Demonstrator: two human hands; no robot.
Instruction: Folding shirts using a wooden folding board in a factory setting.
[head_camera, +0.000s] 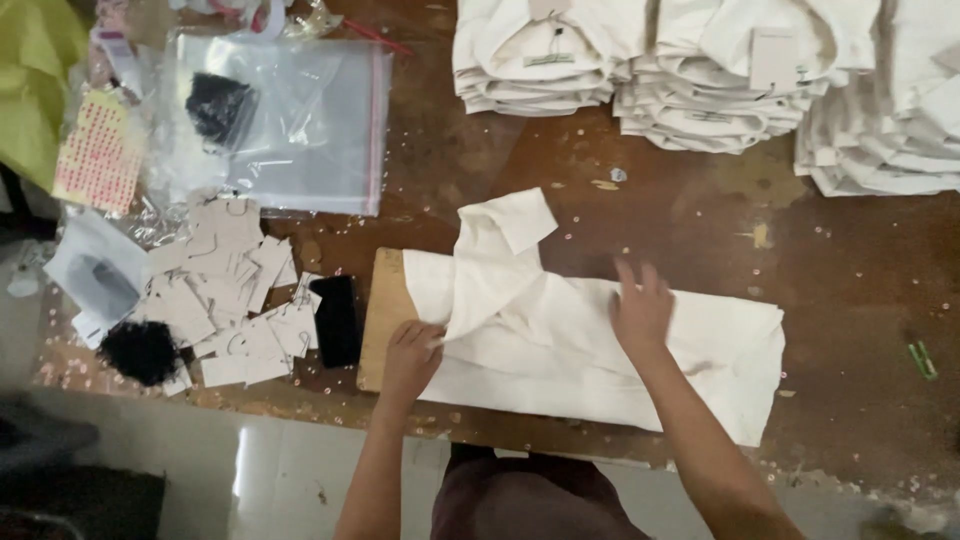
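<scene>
Brown tabletop (850, 290) carried the cream shirt (600, 350); mid-fold, my left hand (410, 355) pinched its sleeve, right hand (640, 305) pressed flat, open; next, smoothing seemed needed.

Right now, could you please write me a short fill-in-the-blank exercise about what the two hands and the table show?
1. Both hands rest on a cream-coloured ____ laid flat over a wooden board.
2. The left hand grips the garment at its ____ end.
3. The right hand lies ____ on the cloth, fingers spread.
4. Left of the black phone lies a heap of paper ____.

Missing words: garment; left; flat; tags
</scene>
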